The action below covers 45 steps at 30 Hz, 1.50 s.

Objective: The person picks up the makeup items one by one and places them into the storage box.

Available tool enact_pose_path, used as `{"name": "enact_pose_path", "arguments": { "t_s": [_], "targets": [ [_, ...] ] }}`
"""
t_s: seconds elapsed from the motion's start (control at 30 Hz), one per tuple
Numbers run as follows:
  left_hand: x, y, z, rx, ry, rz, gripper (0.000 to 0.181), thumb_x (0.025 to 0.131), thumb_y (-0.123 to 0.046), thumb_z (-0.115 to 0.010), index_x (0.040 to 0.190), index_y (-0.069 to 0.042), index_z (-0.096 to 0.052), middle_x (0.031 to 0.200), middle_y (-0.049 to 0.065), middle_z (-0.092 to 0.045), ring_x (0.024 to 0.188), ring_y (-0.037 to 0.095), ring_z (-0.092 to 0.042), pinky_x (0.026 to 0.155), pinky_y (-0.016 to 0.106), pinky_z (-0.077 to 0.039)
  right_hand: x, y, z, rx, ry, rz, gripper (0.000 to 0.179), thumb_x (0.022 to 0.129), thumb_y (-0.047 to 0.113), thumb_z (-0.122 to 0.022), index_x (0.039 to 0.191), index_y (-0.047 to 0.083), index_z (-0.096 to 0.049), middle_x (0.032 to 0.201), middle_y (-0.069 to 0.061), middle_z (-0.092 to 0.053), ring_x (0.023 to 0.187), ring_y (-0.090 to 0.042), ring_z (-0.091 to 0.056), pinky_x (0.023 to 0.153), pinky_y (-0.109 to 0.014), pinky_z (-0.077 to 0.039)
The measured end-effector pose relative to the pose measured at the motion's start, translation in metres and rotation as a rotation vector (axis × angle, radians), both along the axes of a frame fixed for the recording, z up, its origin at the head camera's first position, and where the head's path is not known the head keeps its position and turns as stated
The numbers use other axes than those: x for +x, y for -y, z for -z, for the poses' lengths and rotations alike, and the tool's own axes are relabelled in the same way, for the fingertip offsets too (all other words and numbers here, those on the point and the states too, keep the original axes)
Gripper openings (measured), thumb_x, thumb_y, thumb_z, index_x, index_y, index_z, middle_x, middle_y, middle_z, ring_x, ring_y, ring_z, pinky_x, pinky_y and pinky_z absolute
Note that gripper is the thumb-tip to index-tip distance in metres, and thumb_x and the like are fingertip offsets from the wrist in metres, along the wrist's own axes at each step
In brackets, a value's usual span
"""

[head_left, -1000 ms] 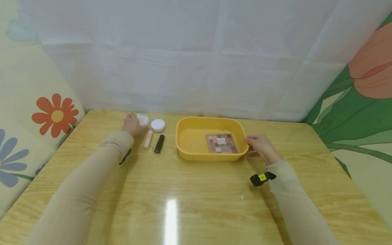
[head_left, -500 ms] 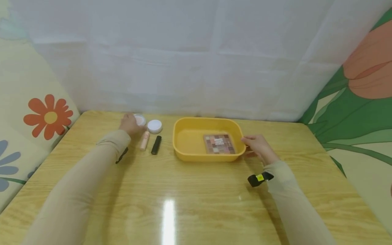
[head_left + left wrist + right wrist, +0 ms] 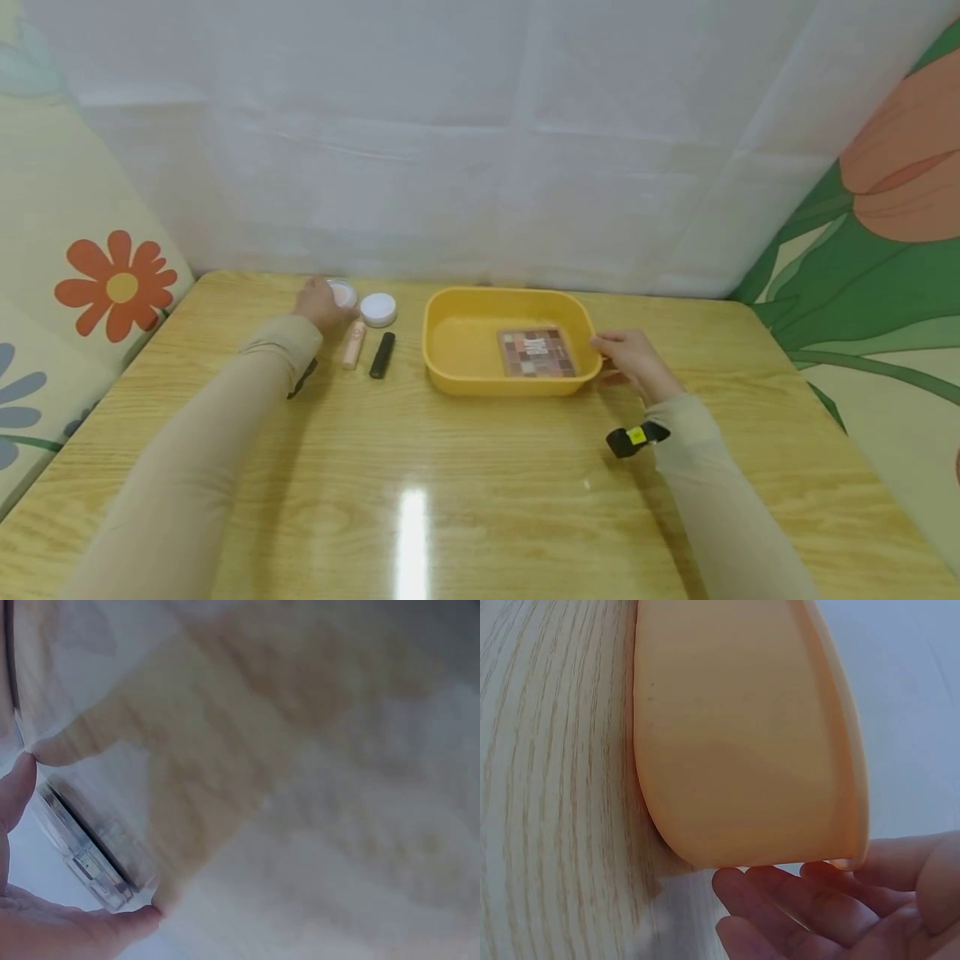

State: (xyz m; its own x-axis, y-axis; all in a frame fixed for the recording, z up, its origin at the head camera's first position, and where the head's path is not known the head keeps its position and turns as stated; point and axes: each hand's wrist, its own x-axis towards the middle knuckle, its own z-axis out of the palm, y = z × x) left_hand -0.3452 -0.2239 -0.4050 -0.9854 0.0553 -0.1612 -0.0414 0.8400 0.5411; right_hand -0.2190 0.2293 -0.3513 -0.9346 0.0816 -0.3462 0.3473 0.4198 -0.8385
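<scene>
I had the left hand (image 3: 321,304) at the far edge of the counter (image 3: 480,475), bent over a round case (image 3: 343,294) with a pale pink face. In the left wrist view, its thumb and a finger were curled to opposite sides of this case, so I took it as a pinch on the rim; how firm it was, I could not tell. I also could not be sure if the case rested fully on the counter.

Just to the right of the left hand stood a white round jar (image 3: 378,309). On the near side of this hand lay a pink tube (image 3: 354,345) and, a little more toward the right hand (image 3: 636,360), a black tube (image 3: 382,355).

The right hand pinched the end of a yellow tray (image 3: 459,346), the thumb on the rim and the fingers below it. Inside the tray, in the half next to the right hand, lay a palette (image 3: 537,352).

I judged that the step in hand was the taking of the round case, while the right hand steadied the tray. In my opinion, the next move called for a secure edge hold and care not to knock the jar or the pink tube.
</scene>
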Motion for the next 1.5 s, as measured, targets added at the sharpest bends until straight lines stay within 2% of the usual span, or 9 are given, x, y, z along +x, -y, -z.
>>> {"name": "enact_pose_path", "arguments": {
  "t_s": [0.23,0.47,0.6,0.7,0.87,1.1,1.5],
  "targets": [
    [0.002,0.0,-0.006,-0.034,0.002,0.015,0.094,0.088,-0.03,-0.069,0.134,0.028,-0.012,0.135,0.048,-0.026,0.124,0.06,-0.03,0.109,0.06,-0.026,0.0,0.001,-0.001,0.015,-0.01,-0.009,0.047,0.102,0.015,-0.046,0.139,-0.013,-0.04,0.115,-0.024,-0.061,0.076,-0.011,-0.062,0.077,-0.041,-0.058],
    [0.007,-0.001,-0.01,-0.081,-0.029,0.043,0.085,0.089,-0.029,-0.066,0.131,0.029,-0.021,0.127,0.047,-0.036,0.119,0.058,-0.037,0.106,0.059,-0.032,0.0,0.004,0.0,0.019,-0.012,-0.006,0.048,0.102,0.016,-0.047,0.141,-0.013,-0.038,0.118,-0.025,-0.059,0.081,-0.013,-0.061,0.079,-0.042,-0.058],
    [0.011,-0.002,-0.013,-0.074,-0.033,0.054,0.08,0.09,-0.026,-0.065,0.129,0.03,-0.023,0.125,0.047,-0.037,0.118,0.057,-0.038,0.106,0.058,-0.032,0.0,0.004,0.0,0.012,-0.012,-0.016,0.049,0.102,0.016,-0.047,0.141,-0.013,-0.037,0.122,-0.027,-0.057,0.083,-0.015,-0.062,0.079,-0.042,-0.057],
    [0.012,0.0,-0.013,-0.078,-0.048,0.062,0.076,0.089,-0.024,-0.065,0.126,0.031,-0.028,0.123,0.047,-0.039,0.116,0.055,-0.039,0.105,0.057,-0.034,0.001,0.004,0.0,0.005,-0.001,-0.03,0.05,0.103,0.017,-0.046,0.141,-0.013,-0.037,0.126,-0.029,-0.054,0.087,-0.017,-0.062,0.082,-0.043,-0.056],
    [0.012,0.004,-0.009,-0.094,-0.084,0.07,0.07,0.088,-0.023,-0.066,0.121,0.031,-0.037,0.118,0.044,-0.043,0.111,0.052,-0.043,0.1,0.056,-0.038,0.001,0.002,0.001,0.003,-0.004,-0.04,0.049,0.103,0.016,-0.045,0.141,-0.014,-0.038,0.125,-0.029,-0.056,0.082,-0.013,-0.062,0.082,-0.044,-0.056],
    [0.018,0.004,-0.011,-0.037,-0.109,0.043,0.064,0.086,-0.023,-0.067,0.115,0.028,-0.044,0.111,0.04,-0.048,0.101,0.048,-0.048,0.093,0.055,-0.043,0.002,-0.001,0.002,0.021,-0.022,-0.038,0.05,0.103,0.016,-0.045,0.141,-0.014,-0.036,0.126,-0.031,-0.054,0.083,-0.013,-0.062,0.081,-0.043,-0.057],
    [0.036,0.005,-0.019,0.012,-0.117,0.033,0.062,0.084,-0.021,-0.067,0.116,0.027,-0.043,0.109,0.038,-0.049,0.096,0.045,-0.049,0.09,0.055,-0.045,0.003,-0.001,0.002,0.014,-0.014,-0.033,0.051,0.102,0.016,-0.044,0.142,-0.014,-0.034,0.129,-0.032,-0.052,0.084,-0.014,-0.062,0.081,-0.043,-0.057]
  ]
}}
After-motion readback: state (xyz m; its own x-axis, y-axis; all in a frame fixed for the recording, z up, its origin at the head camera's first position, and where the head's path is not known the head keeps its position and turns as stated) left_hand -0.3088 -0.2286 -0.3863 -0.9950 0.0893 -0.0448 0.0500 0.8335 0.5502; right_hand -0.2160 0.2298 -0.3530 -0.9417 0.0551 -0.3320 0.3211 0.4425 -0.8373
